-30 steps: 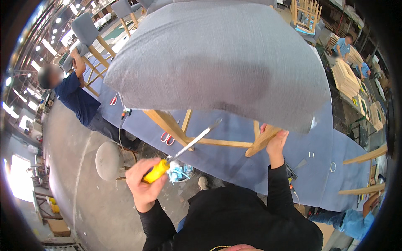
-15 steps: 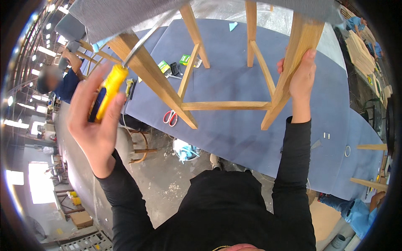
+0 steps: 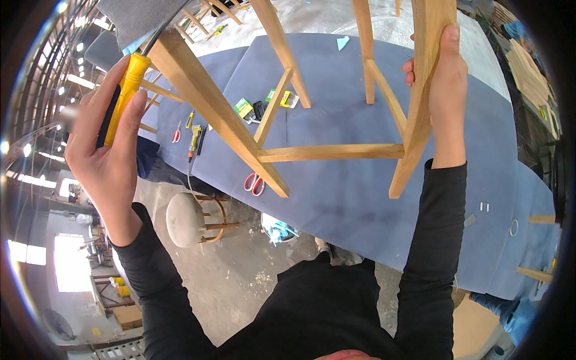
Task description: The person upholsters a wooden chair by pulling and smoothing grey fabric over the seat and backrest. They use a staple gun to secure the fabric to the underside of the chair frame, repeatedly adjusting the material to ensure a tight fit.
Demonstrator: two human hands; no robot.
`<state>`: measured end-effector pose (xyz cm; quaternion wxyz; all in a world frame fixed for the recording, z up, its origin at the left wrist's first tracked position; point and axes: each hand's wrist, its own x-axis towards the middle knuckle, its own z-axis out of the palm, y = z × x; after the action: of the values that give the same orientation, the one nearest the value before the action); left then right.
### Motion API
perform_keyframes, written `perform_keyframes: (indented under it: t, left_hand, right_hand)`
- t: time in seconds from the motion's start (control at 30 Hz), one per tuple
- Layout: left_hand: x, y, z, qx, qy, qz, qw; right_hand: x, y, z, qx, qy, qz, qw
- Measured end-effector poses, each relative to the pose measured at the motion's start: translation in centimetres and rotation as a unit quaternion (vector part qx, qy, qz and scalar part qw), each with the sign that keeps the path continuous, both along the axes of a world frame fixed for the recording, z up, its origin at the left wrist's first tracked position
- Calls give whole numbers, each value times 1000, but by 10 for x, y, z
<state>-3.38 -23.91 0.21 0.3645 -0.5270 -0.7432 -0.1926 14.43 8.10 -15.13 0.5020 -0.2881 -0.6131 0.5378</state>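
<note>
A wooden chair frame stands before me, its grey fabric-covered seat (image 3: pixel 135 21) showing only at the upper left. My left hand (image 3: pixel 102 159) is closed around the yellow and dark blue handle of a screwdriver (image 3: pixel 135 69). The metal shaft runs up beside the grey fabric; its tip is out of view. My right hand (image 3: pixel 447 90) wraps round the right near leg (image 3: pixel 423 54) of the chair, thumb on the near side. A wooden crossbar (image 3: pixel 330 153) joins this leg to the left near leg (image 3: pixel 210 99).
On the blue-grey table surface (image 3: pixel 336 222) lie red-handled scissors (image 3: pixel 254 185), a corded yellow-black tool (image 3: pixel 195 141) and small green-yellow boxes (image 3: pixel 244 110). A round stool (image 3: pixel 183 219) and a bin of blue scraps (image 3: pixel 279 230) stand below. A co-worker's dark trousers (image 3: pixel 180 176) show at left.
My left hand and the screwdriver have moved up and left. My right hand has slid higher on the leg. Most of the grey seat has left the upper edge of the view.
</note>
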Motion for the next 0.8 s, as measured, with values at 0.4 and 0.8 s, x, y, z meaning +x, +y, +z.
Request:
perform_keyframes:
  t: [0.4, 0.8]
  left_hand:
    - [-4, 9, -21, 24, -2, 1, 1000]
    - [-27, -11, 109, -196, 72, -11, 978]
  right_hand:
    - [-1, -3, 6, -11, 11, -9, 1000]
    - [1, -11, 9, -19, -6, 34, 999]
